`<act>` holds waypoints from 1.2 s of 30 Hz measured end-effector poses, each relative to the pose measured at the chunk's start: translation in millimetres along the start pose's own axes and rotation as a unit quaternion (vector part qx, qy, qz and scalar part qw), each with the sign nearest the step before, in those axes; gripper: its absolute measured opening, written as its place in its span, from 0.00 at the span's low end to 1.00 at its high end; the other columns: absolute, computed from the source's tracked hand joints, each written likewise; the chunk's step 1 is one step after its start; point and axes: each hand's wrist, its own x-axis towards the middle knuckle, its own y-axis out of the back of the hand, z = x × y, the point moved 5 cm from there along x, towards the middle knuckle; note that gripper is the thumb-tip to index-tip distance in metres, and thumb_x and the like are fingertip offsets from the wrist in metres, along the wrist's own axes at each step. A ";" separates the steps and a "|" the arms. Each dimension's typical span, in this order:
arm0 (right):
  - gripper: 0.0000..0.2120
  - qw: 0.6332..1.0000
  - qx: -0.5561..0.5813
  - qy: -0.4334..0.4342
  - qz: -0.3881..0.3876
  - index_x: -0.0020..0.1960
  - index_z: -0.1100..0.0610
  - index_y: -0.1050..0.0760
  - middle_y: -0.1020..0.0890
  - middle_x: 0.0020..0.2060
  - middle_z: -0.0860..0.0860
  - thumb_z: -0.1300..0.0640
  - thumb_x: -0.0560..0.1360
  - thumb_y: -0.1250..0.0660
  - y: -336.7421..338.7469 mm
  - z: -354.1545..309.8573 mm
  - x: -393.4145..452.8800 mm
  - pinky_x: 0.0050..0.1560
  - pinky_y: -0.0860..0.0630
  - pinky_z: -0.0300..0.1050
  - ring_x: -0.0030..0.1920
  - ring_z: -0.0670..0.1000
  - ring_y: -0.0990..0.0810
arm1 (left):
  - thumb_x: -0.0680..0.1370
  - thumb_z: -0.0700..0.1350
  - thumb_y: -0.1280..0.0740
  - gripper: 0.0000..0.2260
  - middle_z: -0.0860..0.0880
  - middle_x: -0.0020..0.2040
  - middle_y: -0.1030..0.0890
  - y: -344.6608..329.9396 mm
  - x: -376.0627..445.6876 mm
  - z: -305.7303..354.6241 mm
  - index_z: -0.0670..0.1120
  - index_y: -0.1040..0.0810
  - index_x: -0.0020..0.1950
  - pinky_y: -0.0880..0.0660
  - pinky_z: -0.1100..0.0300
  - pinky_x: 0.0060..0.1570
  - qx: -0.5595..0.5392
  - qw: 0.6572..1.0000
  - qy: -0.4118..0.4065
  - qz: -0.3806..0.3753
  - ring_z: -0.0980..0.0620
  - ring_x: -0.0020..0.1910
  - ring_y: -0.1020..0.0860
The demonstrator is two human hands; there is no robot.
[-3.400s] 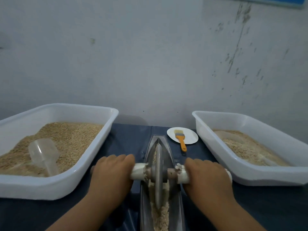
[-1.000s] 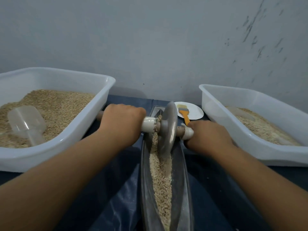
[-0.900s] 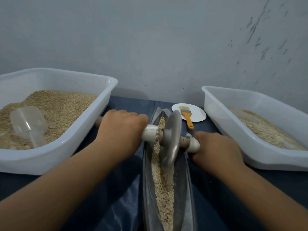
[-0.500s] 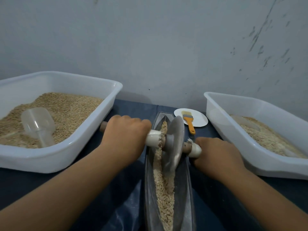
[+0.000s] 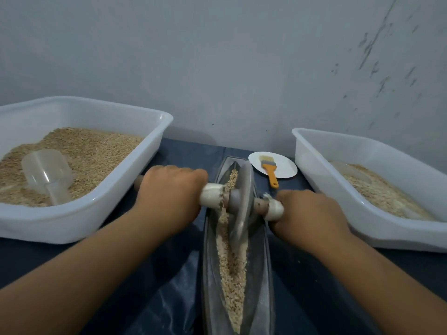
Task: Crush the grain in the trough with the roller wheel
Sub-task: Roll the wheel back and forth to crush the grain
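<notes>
Gripping the roller's handle on both sides, my left hand (image 5: 169,197) and right hand (image 5: 307,213) have their fingers curled tight round the white-sleeved wooden bar. Between them the grey metal roller wheel (image 5: 243,201) stands on edge, leaning slightly left, in the narrow boat-shaped trough (image 5: 263,274), whose long axis runs straight away from me. Coarse tan grain (image 5: 232,269) lies along the groove below my fingers, on the dark blue surface (image 5: 154,281).

tubs (image 5: 154,131) – 2 | scoop (image 5: 47,172) – 1 | brush (image 5: 269,171) – 1 | plate (image 5: 286,170) – 1 | trough (image 5: 264,274) – 1 | roller wheel (image 5: 243,197) – 1
</notes>
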 end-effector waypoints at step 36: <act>0.17 0.989 -0.097 0.031 0.107 0.32 0.47 0.42 0.35 0.24 0.43 0.44 0.62 0.34 11.3 -15.1 -24.0 0.26 0.51 0.39 0.24 0.47 0.38 | 0.60 0.43 0.25 0.20 0.53 0.26 0.32 7.6 -31.3 4.4 0.52 0.38 0.34 0.43 0.59 0.28 -0.040 0.999 -0.005 0.028 0.49 0.24 0.32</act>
